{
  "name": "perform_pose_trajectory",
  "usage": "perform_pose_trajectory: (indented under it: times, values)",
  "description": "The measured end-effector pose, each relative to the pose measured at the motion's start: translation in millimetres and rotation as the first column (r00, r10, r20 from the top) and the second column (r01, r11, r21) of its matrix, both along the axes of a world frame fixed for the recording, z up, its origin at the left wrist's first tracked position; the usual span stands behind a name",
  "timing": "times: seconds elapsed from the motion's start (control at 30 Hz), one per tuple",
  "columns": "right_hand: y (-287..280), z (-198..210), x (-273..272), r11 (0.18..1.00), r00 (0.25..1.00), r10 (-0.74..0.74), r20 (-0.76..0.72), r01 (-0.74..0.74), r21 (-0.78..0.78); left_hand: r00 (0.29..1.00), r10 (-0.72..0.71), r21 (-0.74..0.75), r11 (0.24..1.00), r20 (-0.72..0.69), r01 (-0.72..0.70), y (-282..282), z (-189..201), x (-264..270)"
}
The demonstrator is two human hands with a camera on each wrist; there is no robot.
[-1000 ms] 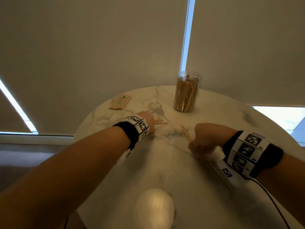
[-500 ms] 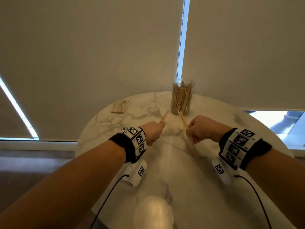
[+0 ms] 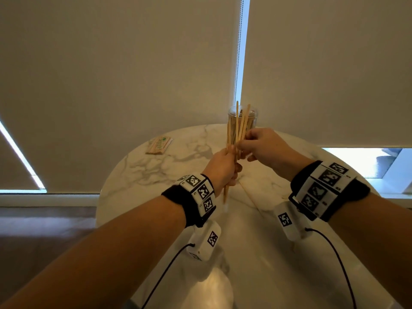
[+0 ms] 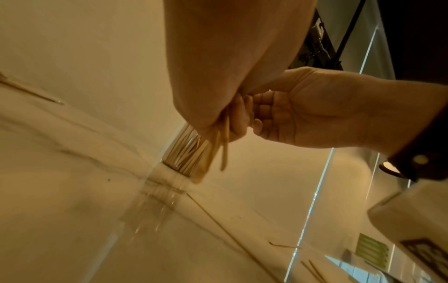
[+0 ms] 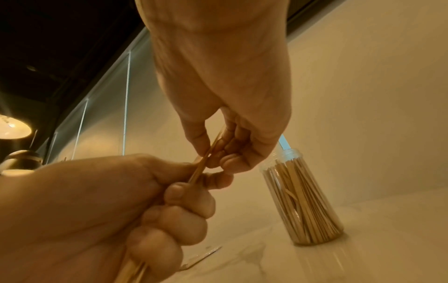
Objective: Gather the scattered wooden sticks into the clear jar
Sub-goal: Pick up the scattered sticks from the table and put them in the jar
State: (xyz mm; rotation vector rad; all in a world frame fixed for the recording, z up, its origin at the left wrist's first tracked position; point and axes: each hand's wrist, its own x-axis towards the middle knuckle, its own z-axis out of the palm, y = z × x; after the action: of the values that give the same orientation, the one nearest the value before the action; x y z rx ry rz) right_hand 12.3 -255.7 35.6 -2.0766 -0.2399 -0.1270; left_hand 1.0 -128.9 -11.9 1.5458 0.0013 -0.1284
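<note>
A: From the head camera, what do we have?

B: We see a round marble table. The clear jar stands near its far edge, already packed with wooden sticks. In front of it, above the middle of the table, our left hand has its fingers clenched round a bundle of sticks held upright. Our right hand meets it from the right, fingertips pinching the same bundle. A small packet lies toward the far left edge.

A: And the left wrist camera?

B: Looking up from below, our right hand curls its fingers in against the left hand, and stick ends poke out beneath. The jar sits just behind. A few loose sticks still lie on the table.

A: The right wrist camera?

B: Our left hand is a fist around the sticks, our right thumb and fingers pinch them just above it, and the jar stands apart to the right, its mouth open.

A: So which step is this?

B: We judge we are squaring two handfuls into one bundle. The next move calls for carrying it over the jar's mouth, ends aligned, and lowering it in among the crowded sticks, then fetching the strays.
</note>
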Motion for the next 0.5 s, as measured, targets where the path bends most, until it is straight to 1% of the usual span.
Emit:
perform_pose_trajectory:
  times: [0.07,0.13,0.23,0.33,0.43,0.47,0.5]
  values:
    - [-2.4,3.2,0.9,0.999,0.999,0.021,-0.032,-0.02,0.051,0.999,0.012,0.081,0.997,0.046,-0.016,0.5,-0.1,1.2]
    - [-4.2,7.0,1.7,0.99,0.997,0.043,-0.062,-0.034,0.136,0.995,0.006,0.155,0.988,0.1,-0.021,2.4,-1.1,1.3]
    - [-6.4,12.0,3.1,0.969,0.999,0.006,-0.048,0.006,0.248,0.985,-0.041,0.227,0.974,0.17,0.002,5.6,-6.5,2.2]
    - [-10.7,12.9,4.9,0.938,0.999,-0.049,-0.018,0.052,0.342,0.99,-0.038,0.183,0.983,0.135,0.013,9.5,-7.7,5.2]
    - [-14.1,9.7,6.5,0.935,0.991,-0.132,0.03,0.115,0.335,0.995,0.056,0.145,0.987,0.079,-0.067,14.0,-5.4,10.3]
    - [-14.7,8.4,6.1,0.938,0.99,-0.135,0.025,0.12,0.325,0.994,0.087,0.143,0.985,0.069,-0.096,15.6,-4.9,13.3]
    - [-14.4,7.0,4.6,0.945,0.995,-0.103,-0.002,0.099,0.313,0.992,0.109,0.146,0.982,0.065,-0.118,17.3,-4.0,15.8]
